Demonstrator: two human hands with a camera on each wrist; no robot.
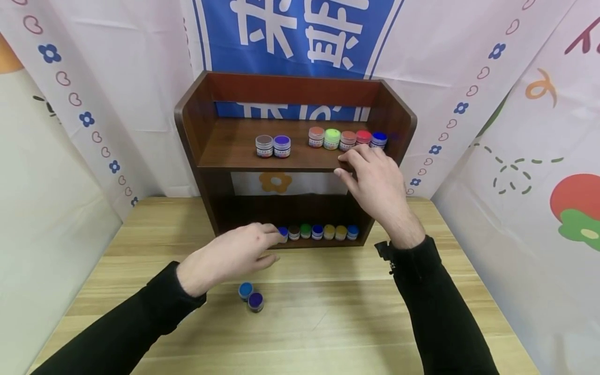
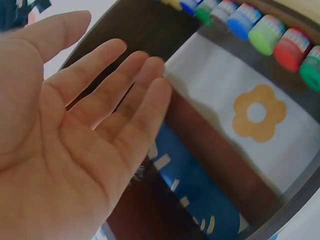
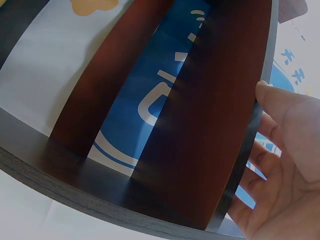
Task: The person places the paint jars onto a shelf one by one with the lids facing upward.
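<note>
My left hand (image 1: 239, 250) hovers in front of the lower shelf, covering part of the jar row (image 1: 317, 232). Its palm and loosely extended fingers are empty in the left wrist view. The right hand (image 1: 377, 182) is at the front edge of the upper shelf (image 1: 225, 151), just before a red-lidded jar (image 1: 363, 136) and a blue-lidded jar (image 1: 378, 139). In the right wrist view its thumb lies near the board edge (image 3: 245, 155), and the fingertips are hidden behind that edge. Left of those two jars are a light green-lidded jar (image 1: 332, 138) and reddish-lidded ones.
A grey-lidded jar (image 1: 264, 146) and a purple-lidded jar (image 1: 282, 146) stand farther left on the upper shelf. On the wooden table (image 1: 328, 323), a blue-lidded jar (image 1: 246, 291) and a dark purple-lidded jar (image 1: 255, 301) sit together. Printed cloth (image 1: 422, 57) hangs behind the brown rack.
</note>
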